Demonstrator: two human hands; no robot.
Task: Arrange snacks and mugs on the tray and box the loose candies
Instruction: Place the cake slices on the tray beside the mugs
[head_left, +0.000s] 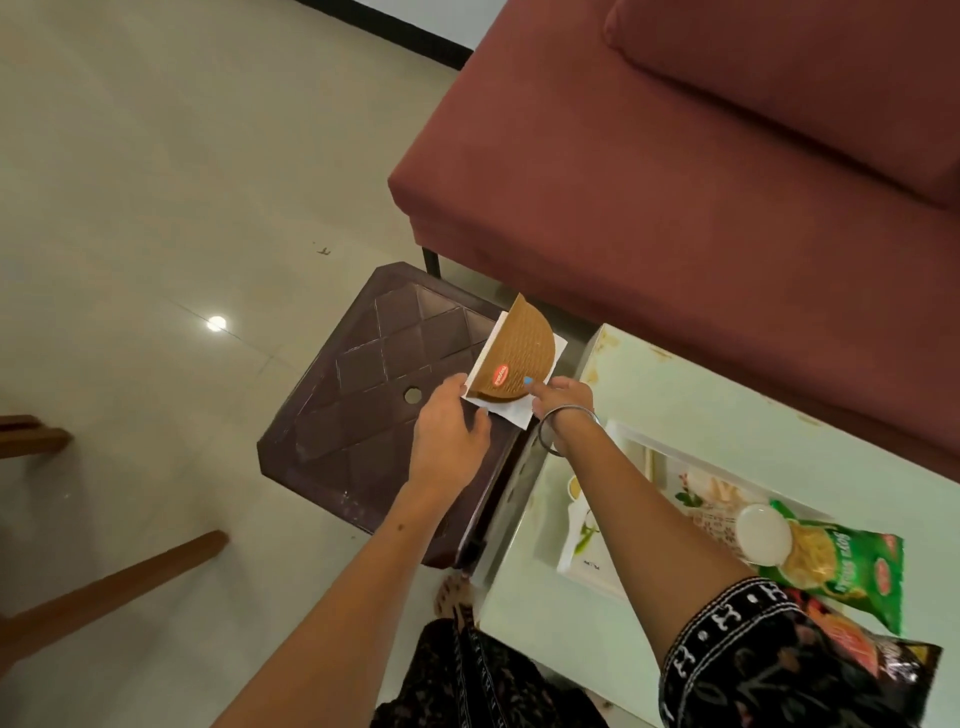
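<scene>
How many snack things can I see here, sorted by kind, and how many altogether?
Snack bags: 2, green and dark
Brown candy box: 1, held by both hands
White lidded cup: 1
Tray: 1
Total: 5

There is a single view, from a wide-angle camera on the person's head, looking steeply down and forward. Both forearms reach up from the bottom edge to mid-frame, so it sits close above the left hand (448, 431) and right hand (566, 397). The dark stool (363, 395) is at centre, the pale table (727, 415) at lower right, the red sofa (675, 208) at upper right, and bare floor (156, 156) fills the left.
</scene>
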